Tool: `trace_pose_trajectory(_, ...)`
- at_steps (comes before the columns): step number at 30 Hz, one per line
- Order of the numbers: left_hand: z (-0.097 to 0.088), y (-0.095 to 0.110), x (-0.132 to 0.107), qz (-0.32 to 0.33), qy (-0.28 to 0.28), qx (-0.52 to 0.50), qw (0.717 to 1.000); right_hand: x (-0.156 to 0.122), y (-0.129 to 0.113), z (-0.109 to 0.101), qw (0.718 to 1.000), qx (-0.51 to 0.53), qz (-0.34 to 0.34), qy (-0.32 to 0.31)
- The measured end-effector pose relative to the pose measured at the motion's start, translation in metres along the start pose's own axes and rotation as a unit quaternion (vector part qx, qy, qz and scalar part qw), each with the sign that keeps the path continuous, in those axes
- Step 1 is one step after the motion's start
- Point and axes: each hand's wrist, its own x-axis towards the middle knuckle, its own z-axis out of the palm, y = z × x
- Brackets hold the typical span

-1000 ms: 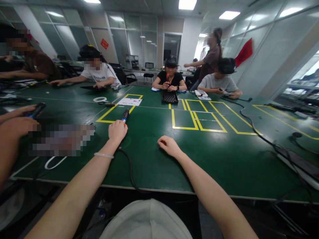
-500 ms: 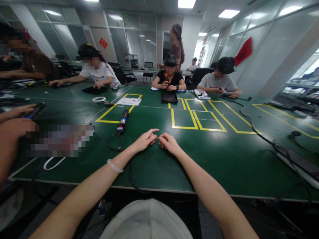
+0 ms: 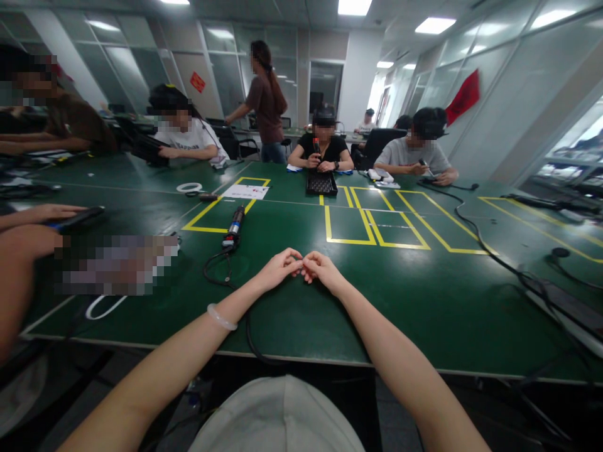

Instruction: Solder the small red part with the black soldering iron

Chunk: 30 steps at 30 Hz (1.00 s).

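My left hand and my right hand meet above the green table, fingertips touching. The fingers of both are bent and pinched together. Whatever small thing may be between them is hidden. A pale, translucent bangle circles my left wrist. To the left of my left hand lies a black cylindrical tool with a blue band, its cable looped on the table and running toward me.
Yellow tape rectangles mark the tabletop. A printed sheet and a white ring lie farther off. A co-worker's hand is at the left with a dark device. Across sits a person with a black tray. Cables run along the right.
My left index finger, stretched out before, is now curled in toward my right fingertips. A standing person in the background has moved left. The seated person at far left has lifted a dark flat object.
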Motion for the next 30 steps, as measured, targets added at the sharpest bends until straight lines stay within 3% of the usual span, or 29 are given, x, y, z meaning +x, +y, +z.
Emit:
trace_pose_trajectory(8, -0.005, 0.001, 0.000, 0.032, 0.042, 0.076, 0.996, 0.003, 0.004, -0.002, 0.998, -0.037, -0.046, 0.010)
trace_pose_trajectory(14, -0.007, 0.001, -0.002, 0.035, 0.033, 0.100, 0.994, 0.005, 0.009, -0.004, 0.997, -0.053, -0.047, 0.021)
trace_pose_trajectory(18, -0.015, 0.006, -0.002, 0.054, 0.049, 0.197, 0.978, 0.006, 0.010, -0.004, 0.996, -0.079, -0.044, 0.017)
trace_pose_trajectory(20, -0.026, 0.006, -0.001, 0.067, 0.096, 0.296, 0.948, 0.006, 0.011, -0.005, 0.996, -0.081, -0.043, 0.021)
trace_pose_trajectory(22, -0.042, 0.003, -0.002, 0.051, 0.159, 0.406, 0.899, 0.007, 0.012, -0.005, 0.996, -0.080, -0.043, 0.024)
trace_pose_trajectory(25, -0.070, -0.008, -0.007, -0.040, 0.245, 0.527, 0.813, 0.008, 0.014, -0.006, 0.996, -0.078, -0.044, 0.019)
trace_pose_trajectory(27, -0.087, -0.016, -0.012, -0.131, 0.261, 0.561, 0.774, 0.008, 0.014, -0.006, 0.996, -0.079, -0.044, 0.014)
trace_pose_trajectory(30, -0.106, -0.023, -0.017, -0.233, 0.232, 0.555, 0.764, 0.007, 0.013, -0.006, 0.995, -0.084, -0.046, 0.013)
